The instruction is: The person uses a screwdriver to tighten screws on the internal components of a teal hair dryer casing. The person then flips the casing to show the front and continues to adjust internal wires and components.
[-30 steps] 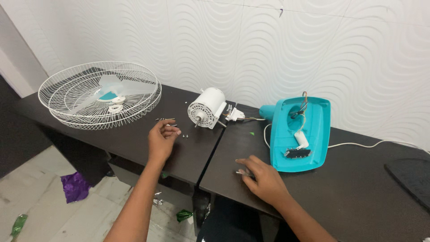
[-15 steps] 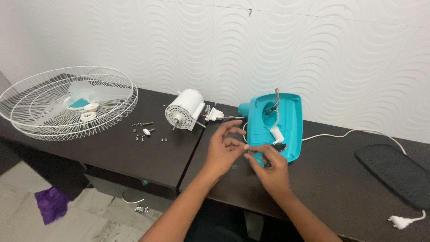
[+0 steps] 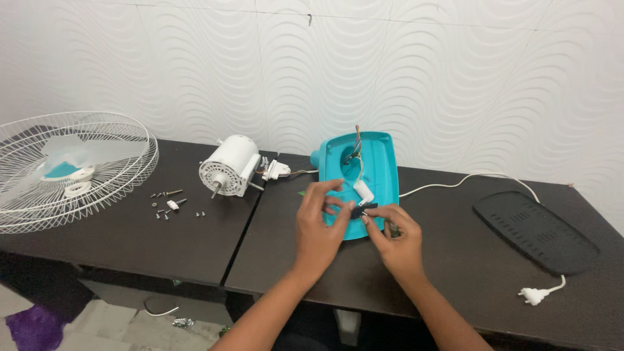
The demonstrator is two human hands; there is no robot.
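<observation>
A teal plastic fan base [image 3: 377, 162] lies open side up on the dark table [image 3: 195, 240], with coloured wires and a white cylindrical part [image 3: 364, 192] inside it. My left hand [image 3: 318, 224] and my right hand [image 3: 396, 237] meet over the base's near end. Both pinch a small black part [image 3: 364, 211] between fingertips at the base's near edge. What lies under my palms is hidden.
A white fan motor [image 3: 227, 167] sits left of the base, with loose screws [image 3: 169, 203] beside it. White wire fan guards [image 3: 65, 166] lie at the far left. A black cover plate [image 3: 533, 229] and a white cord with plug [image 3: 536, 296] lie to the right.
My left hand came from the screws near the motor over to the teal base. My right hand moved up from the table to meet it. The view shifted right.
</observation>
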